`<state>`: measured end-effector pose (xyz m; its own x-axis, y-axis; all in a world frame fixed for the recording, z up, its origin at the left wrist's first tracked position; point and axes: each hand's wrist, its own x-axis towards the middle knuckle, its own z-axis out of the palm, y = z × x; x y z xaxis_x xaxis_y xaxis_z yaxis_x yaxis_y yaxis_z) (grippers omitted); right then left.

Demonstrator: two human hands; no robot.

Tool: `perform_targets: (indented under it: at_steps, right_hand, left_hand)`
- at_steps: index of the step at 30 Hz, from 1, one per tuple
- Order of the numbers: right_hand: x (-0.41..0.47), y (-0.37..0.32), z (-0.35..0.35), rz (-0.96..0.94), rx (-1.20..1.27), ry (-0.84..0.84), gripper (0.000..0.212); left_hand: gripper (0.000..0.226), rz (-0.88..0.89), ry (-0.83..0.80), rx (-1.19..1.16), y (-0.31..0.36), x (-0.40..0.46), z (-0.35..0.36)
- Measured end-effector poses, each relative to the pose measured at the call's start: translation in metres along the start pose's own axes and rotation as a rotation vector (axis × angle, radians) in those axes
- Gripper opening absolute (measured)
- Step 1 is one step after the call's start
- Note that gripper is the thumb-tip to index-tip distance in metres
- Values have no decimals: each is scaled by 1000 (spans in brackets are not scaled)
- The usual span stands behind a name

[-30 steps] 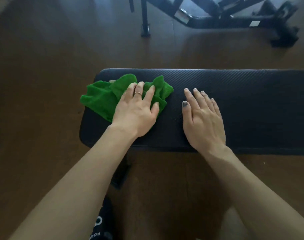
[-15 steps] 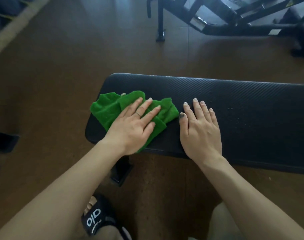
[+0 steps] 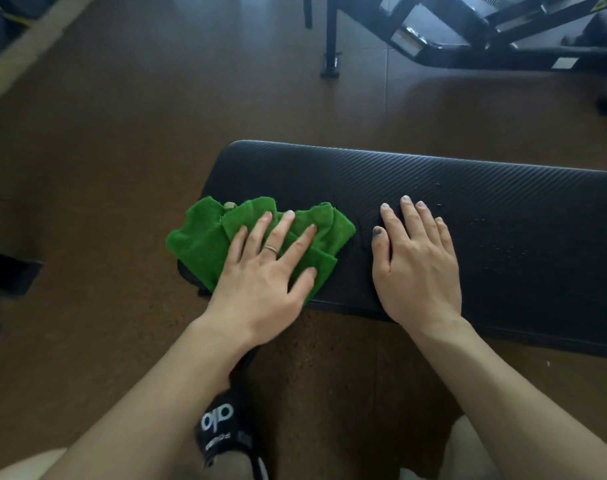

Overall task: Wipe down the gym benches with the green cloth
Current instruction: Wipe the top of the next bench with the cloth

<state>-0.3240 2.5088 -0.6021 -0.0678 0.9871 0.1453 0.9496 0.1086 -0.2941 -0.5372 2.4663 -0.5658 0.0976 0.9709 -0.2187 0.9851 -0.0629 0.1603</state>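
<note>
Fingers [image 3: 285,226] of the left hand [image 3: 264,282] lie spread, pressing one green cloth [image 3: 205,242] at the bench's [image 3: 503,209] left end, near its front edge. One right hand [image 3: 419,268] rests flat beside it, fingers together. One black slide [image 3: 226,431] below; one frame [image 3: 468,46] beyond.

— What's on the bench [image 3: 433,178]?
— A crumpled cloth [image 3: 205,244] at its left end, overhanging the edge, the left hand [image 3: 260,289] flat on it. The right hand [image 3: 419,271] rests flat on the pad beside it.
— And the bench?
— On brown floor [image 3: 122,133].
</note>
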Motion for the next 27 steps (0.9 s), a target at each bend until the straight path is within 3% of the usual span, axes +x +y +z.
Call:
perform_targets:
  at_steps: [5, 10, 15, 18, 22, 27]
  right_hand:
    - [1, 0, 2, 3, 6, 22, 59]
    - [3, -3, 1, 7, -14, -24, 60]
    - [13, -7, -15, 30, -15, -148, 61]
    - [47, -30, -15, -59, -35, -152, 59]
    - [78, -57, 11, -94, 22, -199, 61]
    - [79, -54, 24, -64, 34, -138, 70]
  left_hand:
    - [59, 20, 68, 23, -16, 42, -2]
    - [57, -105, 21, 16, -11, 105, -19]
    - [61, -47, 39, -9, 4, 24, -2]
    - [59, -27, 57, 6, -5, 10, 3]
    - [56, -73, 101, 12, -24, 65, -8]
    - [56, -148, 115, 11, -40, 141, -23]
